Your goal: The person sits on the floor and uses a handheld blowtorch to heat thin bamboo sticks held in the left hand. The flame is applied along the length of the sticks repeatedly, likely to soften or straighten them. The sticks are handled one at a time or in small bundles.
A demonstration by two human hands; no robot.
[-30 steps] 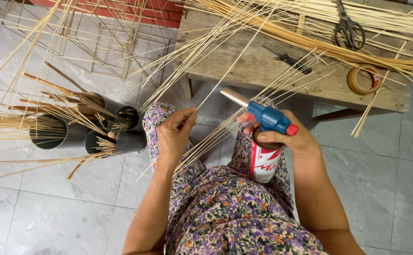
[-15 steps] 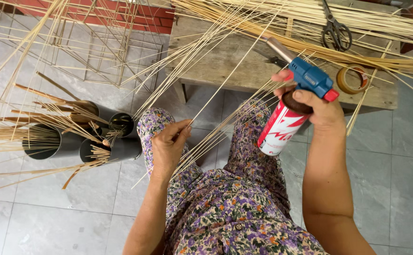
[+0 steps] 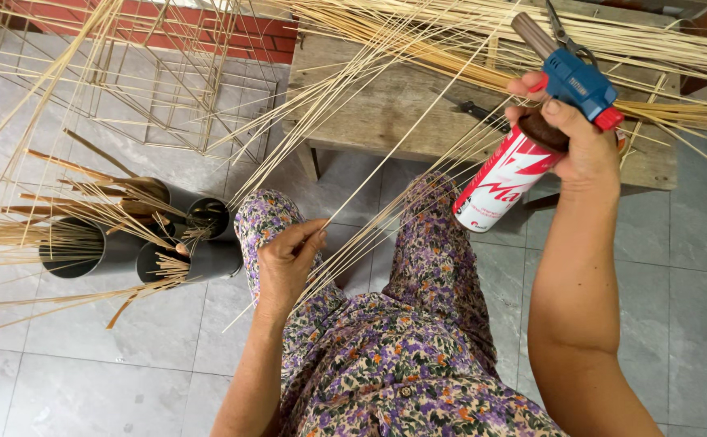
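Gas torch (image 3: 531, 121): blue head on a red-and-white canister, raised above the right knee near the wooden bench (image 3: 386, 113), grasped around the neck by the right hand (image 3: 580, 142). Bamboo strips (image 3: 370, 202): fanned across the lap, pinched by the left hand (image 3: 289, 263). Handling, as judged: keep the nozzle off the floral fabric and the strips taut, apart from the grey tubes (image 3: 127, 251).

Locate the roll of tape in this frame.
In the head view, the tape roll is mostly hidden behind the right hand holding the torch can, on the wooden bench.
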